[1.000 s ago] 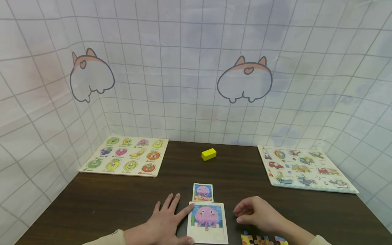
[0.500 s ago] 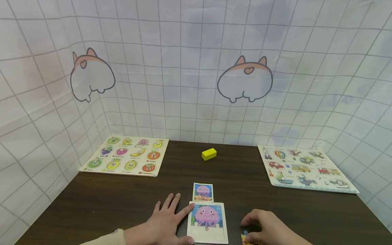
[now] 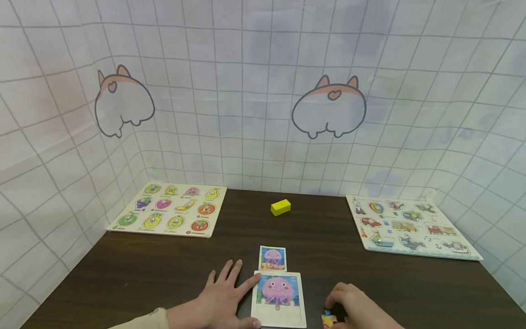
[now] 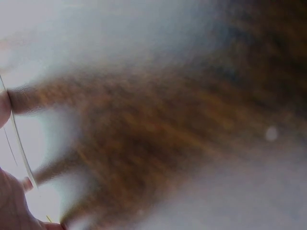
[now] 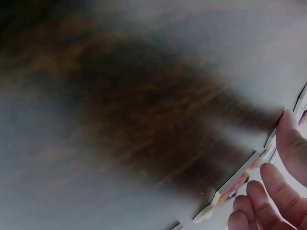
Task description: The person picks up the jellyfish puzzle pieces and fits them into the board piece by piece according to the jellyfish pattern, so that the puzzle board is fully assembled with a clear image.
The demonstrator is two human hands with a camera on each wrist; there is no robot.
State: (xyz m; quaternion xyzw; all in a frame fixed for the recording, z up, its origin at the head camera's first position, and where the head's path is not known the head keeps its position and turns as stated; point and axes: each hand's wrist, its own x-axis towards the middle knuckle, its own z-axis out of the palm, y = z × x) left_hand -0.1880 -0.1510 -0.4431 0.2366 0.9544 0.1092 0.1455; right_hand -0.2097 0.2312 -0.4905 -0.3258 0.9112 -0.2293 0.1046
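In the head view a square puzzle tray (image 3: 277, 319) lies on the table, with joined pieces making a pink jellyfish (image 3: 277, 289) in its upper part and a bare lower part. My left hand (image 3: 219, 297) lies spread on the table, index finger and thumb touching the tray's left edge. A small jellyfish picture card (image 3: 272, 258) stands at the tray's top edge. Right of the tray, my right hand (image 3: 359, 308) holds a yellow jigsaw piece (image 3: 328, 321) between curled fingers and thumb, low at the table. In the right wrist view, colourful jigsaw pieces (image 5: 235, 187) lie by the fingertips.
A yellow block (image 3: 281, 207) sits at the back middle of the dark table (image 3: 312, 228). A fruit peg board (image 3: 168, 210) lies at back left, a vehicle peg board (image 3: 411, 227) at back right. A white gridded cloth (image 3: 255, 114) walls the back and sides.
My right hand has come down and towards me onto the jigsaw pieces, and the yellow piece has shifted slightly left. The left hand and tray have stayed put.
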